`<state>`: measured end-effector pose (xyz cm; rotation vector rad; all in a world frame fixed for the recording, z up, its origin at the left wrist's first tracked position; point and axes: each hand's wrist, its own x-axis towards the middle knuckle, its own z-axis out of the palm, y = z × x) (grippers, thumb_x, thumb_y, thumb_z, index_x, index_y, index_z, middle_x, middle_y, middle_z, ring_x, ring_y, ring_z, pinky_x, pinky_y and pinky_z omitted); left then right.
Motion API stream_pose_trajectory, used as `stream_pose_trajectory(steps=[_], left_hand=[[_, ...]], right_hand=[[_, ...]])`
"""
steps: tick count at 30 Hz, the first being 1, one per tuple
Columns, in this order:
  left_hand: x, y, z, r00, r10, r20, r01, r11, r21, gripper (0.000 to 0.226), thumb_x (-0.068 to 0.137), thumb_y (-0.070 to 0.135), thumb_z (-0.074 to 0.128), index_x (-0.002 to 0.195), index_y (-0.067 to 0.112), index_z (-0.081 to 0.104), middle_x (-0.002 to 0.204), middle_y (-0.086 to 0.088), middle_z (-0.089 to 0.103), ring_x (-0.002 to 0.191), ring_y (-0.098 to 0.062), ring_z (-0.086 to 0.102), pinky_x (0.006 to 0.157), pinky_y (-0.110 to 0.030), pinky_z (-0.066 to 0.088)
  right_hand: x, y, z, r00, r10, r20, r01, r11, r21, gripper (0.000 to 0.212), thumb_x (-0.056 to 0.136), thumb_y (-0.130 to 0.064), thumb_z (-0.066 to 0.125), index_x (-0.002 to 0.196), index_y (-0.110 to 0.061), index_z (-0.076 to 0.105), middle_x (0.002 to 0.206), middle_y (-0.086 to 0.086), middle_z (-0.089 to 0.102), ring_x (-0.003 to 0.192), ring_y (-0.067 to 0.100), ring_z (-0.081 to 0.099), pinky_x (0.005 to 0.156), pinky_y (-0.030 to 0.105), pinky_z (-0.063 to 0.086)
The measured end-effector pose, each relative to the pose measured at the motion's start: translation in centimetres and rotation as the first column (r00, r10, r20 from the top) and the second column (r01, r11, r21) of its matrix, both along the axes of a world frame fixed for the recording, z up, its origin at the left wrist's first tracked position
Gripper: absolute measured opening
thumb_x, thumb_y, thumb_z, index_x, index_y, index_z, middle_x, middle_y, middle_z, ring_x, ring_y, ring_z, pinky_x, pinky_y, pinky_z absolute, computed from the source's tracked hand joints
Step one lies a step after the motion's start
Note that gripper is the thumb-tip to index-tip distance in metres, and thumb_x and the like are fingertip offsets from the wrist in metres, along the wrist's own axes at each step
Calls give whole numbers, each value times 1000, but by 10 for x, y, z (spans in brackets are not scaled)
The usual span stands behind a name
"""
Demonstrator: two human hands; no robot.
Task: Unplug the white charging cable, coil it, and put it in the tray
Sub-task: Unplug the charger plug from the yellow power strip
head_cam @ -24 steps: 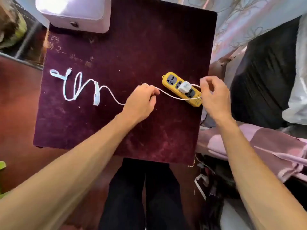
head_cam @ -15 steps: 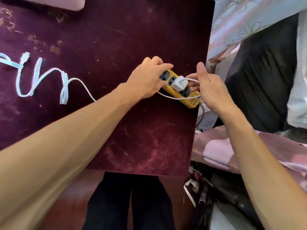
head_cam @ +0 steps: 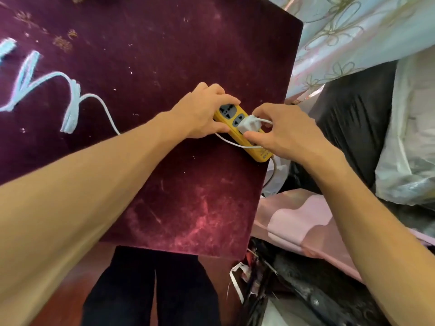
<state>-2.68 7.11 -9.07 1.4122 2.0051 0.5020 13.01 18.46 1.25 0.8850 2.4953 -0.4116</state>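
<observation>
yellow power strip [head_cam: 237, 124] pinned by left hand [head_cam: 202, 114]; right hand [head_cam: 280, 130] apparently pinching white charger [head_cam: 249, 124].

Counts – two hands: left hand [head_cam: 202, 111], right hand [head_cam: 286, 130]; one power strip [head_cam: 231, 115] – one white charger [head_cam: 250, 124], one cable [head_cam: 73, 107]

A square table [head_cam: 164, 196] covered in worn maroon velvet fills most of the view, standing on a reddish-brown floor [head_cam: 58, 309]. To its right hangs pale floral fabric [head_cam: 348, 31], with a dark ribbed cloth [head_cam: 348, 118], a clear plastic bag [head_cam: 409, 147] and pink bedding [head_cam: 299, 222] crowded below it in soft daylight
</observation>
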Motion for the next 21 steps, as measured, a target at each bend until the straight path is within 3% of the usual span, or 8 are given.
stream_pose_trajectory(steps=[3, 6, 9, 11, 14, 21], left_hand=[[2, -1, -3, 989, 91, 116, -89, 996, -22, 67, 81, 42, 79, 141, 47, 49, 146, 3, 44, 126, -29, 41, 107, -48, 36], [0, -2, -7, 973, 130, 192, -124, 991, -40, 66, 78, 43, 81, 137, 52, 51, 146, 6, 41, 128, -28, 38, 108, -46, 29], [-2, -1, -10, 960, 144, 242, -138, 990, -42, 66, 76, 45, 82, 134, 56, 52, 146, 6, 41, 129, -27, 36, 109, -45, 26], [-2, -2, -12, 960, 144, 239, -140, 990, -32, 66, 76, 47, 80, 134, 57, 50, 145, 6, 42, 127, -27, 37, 109, -44, 27], [0, -5, -14, 969, 138, 206, -140, 990, -4, 66, 77, 53, 76, 137, 57, 48, 143, 6, 44, 125, -27, 40, 107, -44, 30], [7, -8, -22, 986, 129, 104, -135, 989, 54, 69, 79, 63, 69, 142, 54, 43, 142, 5, 44, 121, -28, 42, 103, -44, 33]], right_hand=[[-16, -1, 0, 981, 139, 133, -155, 981, 117, 63, 85, -75, 55, 122, -25, 65, 118, 2, 73, 106, 29, 68, 83, 44, 55], [-29, 0, -5, 936, 237, 261, -289, 940, 183, 64, 87, -76, 53, 112, -18, 64, 111, 9, 71, 98, 33, 68, 71, 38, 43], [-40, 3, -10, 890, 307, 336, -388, 898, 208, 69, 88, -78, 52, 115, -15, 65, 109, 11, 70, 100, 35, 69, 69, 38, 38], [-47, 4, -15, 863, 350, 365, -442, 872, 210, 71, 87, -81, 49, 107, -15, 65, 95, 8, 65, 93, 35, 68, 68, 38, 39], [-53, 4, -21, 833, 355, 424, -471, 858, 207, 65, 84, -84, 47, 89, -19, 51, 72, -2, 43, 76, 29, 53, 67, 38, 38], [-56, 1, -31, 764, 428, 482, -573, 794, 204, 61, 91, -80, 45, 90, -19, 44, 84, 2, 50, 74, 25, 50, 67, 38, 37]])
